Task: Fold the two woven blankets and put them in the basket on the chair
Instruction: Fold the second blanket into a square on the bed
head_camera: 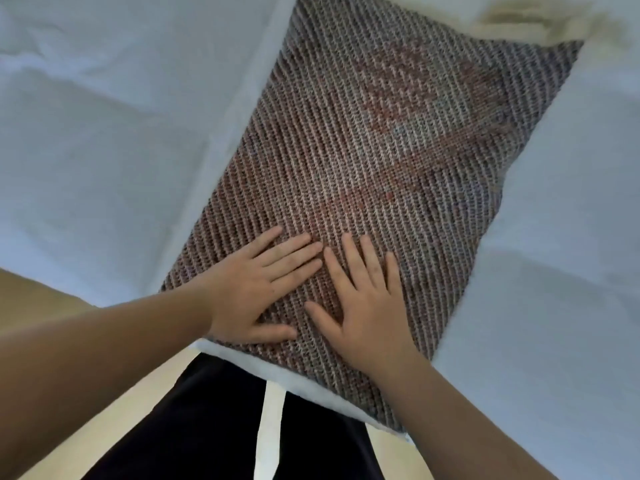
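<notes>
— What's the surface?
— A white creased bed sheet [104, 140], with pale wooden floor [20, 292] below its edge.
— And the blanket?
— The grey-and-red woven rectangular blanket [381, 140] lies flat on the sheet. The left hand [256, 292] and right hand [367, 306] press its near end, fingers straight and spread, gripping nothing.

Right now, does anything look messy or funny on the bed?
Nothing looks really wrong. The woven blanket lies flat but slanted on the white sheet, which is a bit wrinkled. The left hand and right hand press flat on it. A cream fabric sits bunched at its far corner.
</notes>
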Demonstrator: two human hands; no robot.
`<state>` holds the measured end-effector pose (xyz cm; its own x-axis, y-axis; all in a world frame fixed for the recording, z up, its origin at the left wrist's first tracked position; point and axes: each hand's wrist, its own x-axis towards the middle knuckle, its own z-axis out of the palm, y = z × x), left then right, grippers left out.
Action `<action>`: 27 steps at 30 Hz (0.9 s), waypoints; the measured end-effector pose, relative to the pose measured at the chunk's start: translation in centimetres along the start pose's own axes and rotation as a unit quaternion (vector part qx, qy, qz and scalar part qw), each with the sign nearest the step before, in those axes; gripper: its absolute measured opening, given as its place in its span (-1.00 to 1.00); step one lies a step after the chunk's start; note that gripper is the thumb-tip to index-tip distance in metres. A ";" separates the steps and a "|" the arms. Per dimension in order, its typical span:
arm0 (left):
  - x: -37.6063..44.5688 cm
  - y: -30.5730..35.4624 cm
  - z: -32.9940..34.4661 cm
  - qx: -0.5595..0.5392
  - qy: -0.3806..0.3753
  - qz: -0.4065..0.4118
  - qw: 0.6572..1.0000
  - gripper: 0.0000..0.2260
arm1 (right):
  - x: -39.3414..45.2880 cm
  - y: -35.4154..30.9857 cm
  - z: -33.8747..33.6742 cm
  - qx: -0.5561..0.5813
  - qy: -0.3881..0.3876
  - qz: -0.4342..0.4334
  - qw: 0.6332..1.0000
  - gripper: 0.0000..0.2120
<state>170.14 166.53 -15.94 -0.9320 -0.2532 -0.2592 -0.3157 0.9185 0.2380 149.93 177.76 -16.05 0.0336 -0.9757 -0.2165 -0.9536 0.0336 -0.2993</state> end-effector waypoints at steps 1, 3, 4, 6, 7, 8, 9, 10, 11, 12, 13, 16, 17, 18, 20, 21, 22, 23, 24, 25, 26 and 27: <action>-0.8 0.9 0.3 0.001 -0.007 0.012 1.000 -0.14 | -1.7 -0.2 0.4 0.000 -0.009 -0.003 1.000 -0.29; -2.5 2.2 0.8 0.009 -0.022 0.027 0.999 -0.13 | -4.1 -0.6 1.1 -0.002 -0.017 -0.002 1.000 -0.27; -3.1 2.7 1.0 0.012 -0.034 0.031 0.999 -0.13 | -4.9 -1.0 1.4 0.001 -0.019 0.001 1.000 -0.26; -3.6 3.1 1.1 0.008 -0.052 0.030 0.998 -0.14 | -5.7 -1.6 1.7 0.008 -0.024 0.009 1.000 -0.23; -3.7 3.2 1.2 0.002 -0.059 0.024 0.998 -0.15 | -6.0 -1.8 1.7 0.011 -0.024 0.010 1.000 -0.22; -3.7 3.2 1.2 -0.004 -0.064 0.019 0.998 -0.16 | -6.2 -2.0 1.8 0.012 -0.028 0.006 1.000 -0.21; -3.6 3.0 1.1 -0.008 -0.069 0.018 0.997 -0.17 | -6.5 -2.2 1.9 0.015 -0.031 -0.002 0.999 -0.20; -3.6 2.8 1.0 -0.012 -0.073 0.019 0.997 -0.18 | -6.8 -2.3 2.1 0.014 -0.036 -0.012 0.999 -0.19; -3.5 2.7 0.9 -0.013 -0.077 0.022 0.997 -0.19 | -7.0 -2.3 2.2 0.009 -0.042 -0.021 0.999 -0.17; -3.6 2.6 0.8 -0.016 -0.081 0.024 0.996 -0.19 | -7.1 -2.3 2.3 0.003 -0.047 -0.026 0.999 -0.15; -3.6 2.5 0.7 -0.017 -0.084 0.026 0.996 -0.20 | -7.1 -2.3 2.4 -0.004 -0.050 -0.029 0.998 -0.14; -3.7 1.9 0.6 -0.012 -0.096 0.038 0.995 -0.22 | -6.9 -2.3 2.2 -0.022 -0.054 -0.027 0.998 -0.12; -3.9 1.5 0.7 -0.003 -0.098 0.045 0.994 -0.23 | -6.9 -2.4 2.0 -0.026 -0.057 -0.026 0.998 -0.13; -4.1 1.2 0.6 0.009 -0.104 0.053 0.993 -0.24 | -6.8 -2.5 1.9 -0.029 -0.059 -0.025 0.998 -0.14; -4.4 0.5 0.4 0.025 -0.113 0.068 0.991 -0.27 | -6.5 -2.7 1.7 -0.036 -0.064 -0.018 0.997 -0.16; -4.5 0.2 0.3 0.026 -0.112 0.075 0.990 -0.28 | -6.3 -2.8 1.6 -0.040 -0.070 -0.014 0.997 -0.16; -4.5 -0.1 0.2 0.026 -0.110 0.082 0.990 -0.29 | -6.2 -2.9 1.6 -0.044 -0.077 -0.012 0.996 -0.16; -4.5 -0.2 0.2 0.026 -0.104 0.086 0.991 -0.30 | -6.0 -3.0 1.5 -0.049 -0.084 -0.011 0.995 -0.15; -4.7 -0.4 0.2 0.028 -0.096 0.089 0.991 -0.30 | -6.0 -3.1 1.3 -0.053 -0.094 -0.009 0.994 -0.14; -5.0 -0.6 0.3 0.031 -0.087 0.087 0.992 -0.29 | -5.9 -3.2 1.2 -0.056 -0.105 -0.009 0.993 -0.12; -5.3 -0.6 0.4 0.033 -0.077 0.085 0.993 -0.26 | -5.8 -3.2 1.0 -0.061 -0.113 -0.008 0.992 -0.10; -5.6 -0.6 0.4 0.030 -0.067 0.085 0.994 -0.25 | -5.8 -3.3 0.8 -0.064 -0.122 -0.006 0.991 -0.09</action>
<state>175.67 167.48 -14.97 -0.9378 -0.0534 -0.3430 -0.1406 0.9619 0.2346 153.09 183.48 -14.52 0.1007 -0.8942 -0.4362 -0.9822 -0.0195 -0.1867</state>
